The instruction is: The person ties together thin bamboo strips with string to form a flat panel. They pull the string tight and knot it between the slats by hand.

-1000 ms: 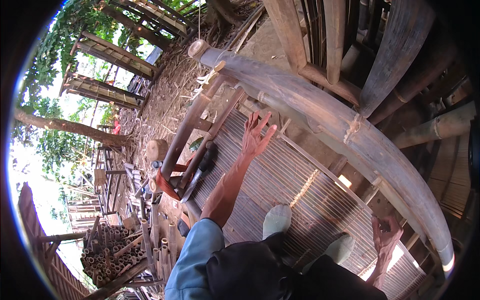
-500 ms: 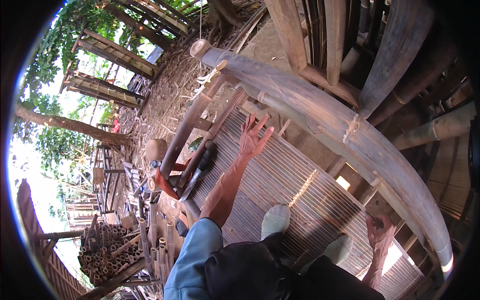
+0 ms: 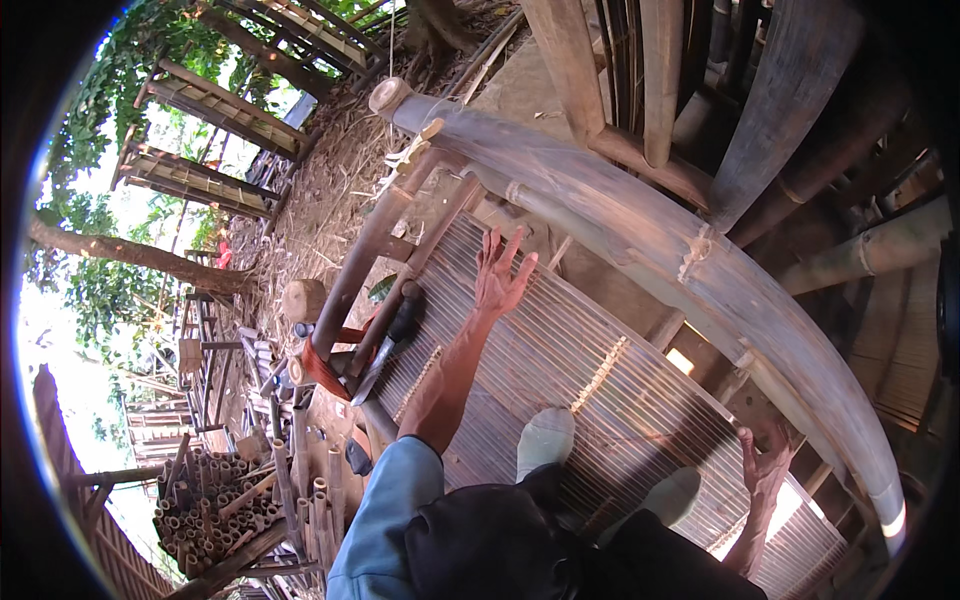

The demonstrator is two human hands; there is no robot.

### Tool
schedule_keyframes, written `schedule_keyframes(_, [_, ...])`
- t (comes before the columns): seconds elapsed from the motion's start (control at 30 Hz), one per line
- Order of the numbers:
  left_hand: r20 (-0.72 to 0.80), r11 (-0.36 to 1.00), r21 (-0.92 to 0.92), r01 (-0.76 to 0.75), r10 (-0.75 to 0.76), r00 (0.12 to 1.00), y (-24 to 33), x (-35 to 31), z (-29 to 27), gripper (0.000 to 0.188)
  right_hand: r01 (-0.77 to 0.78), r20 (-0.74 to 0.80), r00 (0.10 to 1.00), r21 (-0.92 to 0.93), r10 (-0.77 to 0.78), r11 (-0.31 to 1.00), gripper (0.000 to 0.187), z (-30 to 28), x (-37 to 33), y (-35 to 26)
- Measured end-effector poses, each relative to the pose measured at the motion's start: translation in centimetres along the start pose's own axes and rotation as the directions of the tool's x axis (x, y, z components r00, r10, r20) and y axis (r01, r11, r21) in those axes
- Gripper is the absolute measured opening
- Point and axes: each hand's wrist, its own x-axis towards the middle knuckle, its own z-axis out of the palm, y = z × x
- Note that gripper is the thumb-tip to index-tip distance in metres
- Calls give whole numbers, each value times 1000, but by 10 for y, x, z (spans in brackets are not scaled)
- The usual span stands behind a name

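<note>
Below me lies a slatted bamboo seat (image 3: 480, 370), bound with pale lashings, and my two feet in light socks rest on it. My left hand (image 3: 500, 280) is held over its far edge, fingers spread, nothing in the grasp. Over the seat's right part, by its far edge, my right hand (image 3: 765, 462) has thumb and fingers apart and is bare of any object. A thick bamboo rail (image 3: 600, 185) runs beyond both hands. Left of my left hand, a knife (image 3: 372, 374) with a black handle lies against the bamboo end frame (image 3: 365, 260).
An orange cloth (image 3: 320, 372) hangs on the frame's near corner. Cut bamboo pieces (image 3: 215, 505) are stacked at lower left. Large bamboo poles (image 3: 790, 110) stand beyond the rail at upper right. Bamboo benches (image 3: 220, 110) stand among trees at upper left.
My right hand has uncurled slightly, its thumb and fingers farther apart. My left hand has shifted only a little, fingers still spread. The whole view has moved slightly.
</note>
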Motion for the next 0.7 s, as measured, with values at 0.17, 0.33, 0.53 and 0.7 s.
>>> schedule_keyframes(0.17, [137,996,80,-29,18,990,-2,8,1,66,-124,134,983,-3,123,992,23,-2,-17,23])
schedule_keyframes(0.33, [-194,995,90,-39,56,979,-7,-11,2,57,-56,60,997,-18,57,998,22,-2,-16,56])
schedule_keyframes(0.53, [-187,998,61,27,-15,982,21,-52,0,47,-320,201,926,-33,320,947,32,8,-30,86])
schedule_keyframes(0.7, [-221,988,146,-48,80,972,10,-52,-8,45,-397,368,860,48,353,917,35,0,-15,85])
